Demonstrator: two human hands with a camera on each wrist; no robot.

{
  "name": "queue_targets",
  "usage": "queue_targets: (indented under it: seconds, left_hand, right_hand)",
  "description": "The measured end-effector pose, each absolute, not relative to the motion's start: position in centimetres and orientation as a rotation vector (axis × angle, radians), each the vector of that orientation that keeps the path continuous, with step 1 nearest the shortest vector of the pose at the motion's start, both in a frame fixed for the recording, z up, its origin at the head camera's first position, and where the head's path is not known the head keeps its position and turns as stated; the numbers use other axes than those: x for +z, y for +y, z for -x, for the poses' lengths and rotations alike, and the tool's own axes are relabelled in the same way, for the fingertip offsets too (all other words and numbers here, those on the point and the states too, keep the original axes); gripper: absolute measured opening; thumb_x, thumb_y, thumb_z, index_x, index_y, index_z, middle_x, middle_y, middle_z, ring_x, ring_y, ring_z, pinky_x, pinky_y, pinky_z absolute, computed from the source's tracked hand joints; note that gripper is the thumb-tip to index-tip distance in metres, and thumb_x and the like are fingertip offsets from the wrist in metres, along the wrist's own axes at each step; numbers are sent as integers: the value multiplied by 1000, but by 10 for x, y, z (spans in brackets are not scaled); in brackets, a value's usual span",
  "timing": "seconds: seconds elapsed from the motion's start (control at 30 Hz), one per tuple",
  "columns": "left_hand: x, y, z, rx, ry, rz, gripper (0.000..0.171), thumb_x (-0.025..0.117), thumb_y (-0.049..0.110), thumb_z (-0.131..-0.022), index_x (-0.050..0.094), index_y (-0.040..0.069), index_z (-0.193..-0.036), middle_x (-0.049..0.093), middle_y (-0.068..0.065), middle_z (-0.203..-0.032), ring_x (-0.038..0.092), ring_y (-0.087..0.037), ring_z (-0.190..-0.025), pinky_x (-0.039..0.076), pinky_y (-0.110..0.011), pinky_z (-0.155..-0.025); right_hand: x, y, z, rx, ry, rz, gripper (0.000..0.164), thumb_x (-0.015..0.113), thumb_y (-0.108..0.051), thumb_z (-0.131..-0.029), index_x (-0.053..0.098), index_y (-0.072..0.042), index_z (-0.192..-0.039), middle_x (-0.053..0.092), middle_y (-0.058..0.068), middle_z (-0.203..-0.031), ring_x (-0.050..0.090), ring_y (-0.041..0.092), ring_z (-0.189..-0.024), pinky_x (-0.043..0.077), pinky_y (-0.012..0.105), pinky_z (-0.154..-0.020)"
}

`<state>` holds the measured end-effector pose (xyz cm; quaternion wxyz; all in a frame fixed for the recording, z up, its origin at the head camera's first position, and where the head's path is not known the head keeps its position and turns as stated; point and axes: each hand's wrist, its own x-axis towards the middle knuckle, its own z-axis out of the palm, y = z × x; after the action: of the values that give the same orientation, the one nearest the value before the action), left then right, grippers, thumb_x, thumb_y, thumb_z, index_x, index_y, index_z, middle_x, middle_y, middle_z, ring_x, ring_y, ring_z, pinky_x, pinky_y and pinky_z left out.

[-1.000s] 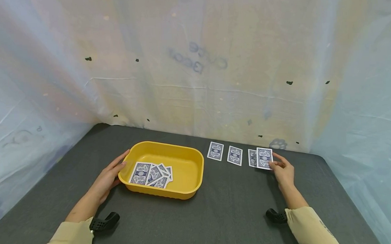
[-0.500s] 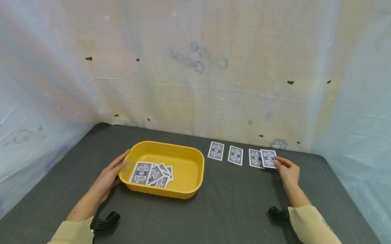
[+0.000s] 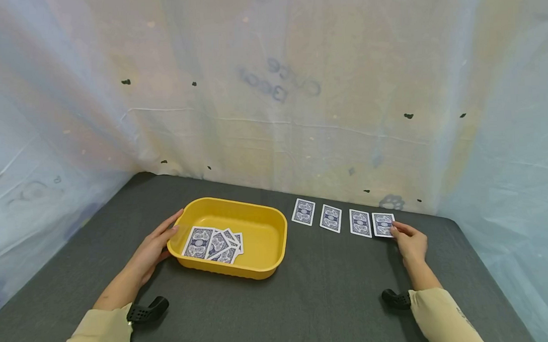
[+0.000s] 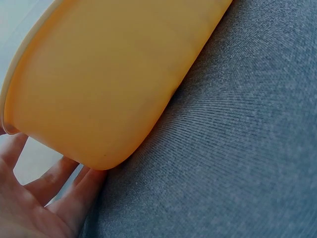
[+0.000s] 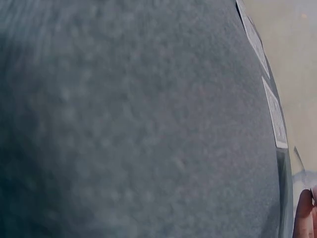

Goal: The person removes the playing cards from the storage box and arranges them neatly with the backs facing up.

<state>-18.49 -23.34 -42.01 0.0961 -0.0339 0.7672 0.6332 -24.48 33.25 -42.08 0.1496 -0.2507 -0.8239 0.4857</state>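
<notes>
My right hand (image 3: 411, 240) pinches the right edge of a blue-backed playing card (image 3: 382, 224) between thumb and fingers. That card lies at the right end of a row, close beside another playing card (image 3: 360, 223). In the right wrist view, only the fingers (image 5: 304, 218) show at the lower right, and the pinched card is mostly out of sight. At the left, my left hand (image 3: 149, 252) holds the left end of a yellow plastic tray (image 3: 232, 202), thumb at the rim. The left wrist view shows its fingers (image 4: 49, 181) against the tray's outer wall and base corner.
Two more face-down cards, a left one (image 3: 303, 212) and a middle one (image 3: 331, 219), continue the row. Several overlapping cards (image 3: 198, 242) lie inside the tray. A dark cloth-covered table (image 3: 305, 300) meets a pale hanging sheet (image 3: 273, 141) behind and at both sides.
My right hand has slid the pinched card rightward and down, off the neighbouring card it overlapped, so the two now lie side by side. The left hand and tray have stayed put.
</notes>
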Motion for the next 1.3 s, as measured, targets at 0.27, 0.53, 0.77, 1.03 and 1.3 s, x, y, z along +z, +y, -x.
queue_targets:
  seconds: [0.27,0.53,0.77,1.03,1.3]
  left_hand:
    - [-420,-233,185,1875,2266,97,58,34,42,-104,9,31,-155,3,-10,-162,16,-37,-144,22,-62,-109]
    - [-418,-233,185,1883,2266,86,59,35,45,-103,10,31,-155,4,-9,-162,18,-36,-143,24,-61,-108]
    - [-418,-234,185,1887,2251,96,59,34,44,-104,9,32,-155,2,-9,-162,15,-36,-144,22,-62,-109]
    - [-420,-234,185,1884,2251,93,59,35,45,-103,9,32,-155,3,-8,-162,17,-35,-143,24,-60,-108]
    - [-420,-235,185,1886,2252,102,59,34,45,-103,9,32,-155,3,-9,-162,18,-35,-143,25,-60,-108]
  right_hand:
    - [-423,337,245,1298,-2462,742,39,62,-11,-90,60,4,-126,57,26,-123,47,23,-97,35,19,-63]
    - [-425,342,244,1129,-2535,695,41,67,-11,-84,62,7,-120,63,27,-112,53,22,-87,36,23,-66]
    - [-422,341,245,1017,-2638,635,48,67,-17,-84,58,11,-122,57,32,-118,51,41,-106,37,46,-88]
    - [-422,336,247,908,-2709,602,50,68,-18,-84,56,15,-120,55,35,-118,50,45,-108,36,54,-94]
    - [-421,325,248,1017,-2617,619,47,68,-17,-85,58,10,-122,54,34,-122,49,43,-111,36,53,-96]
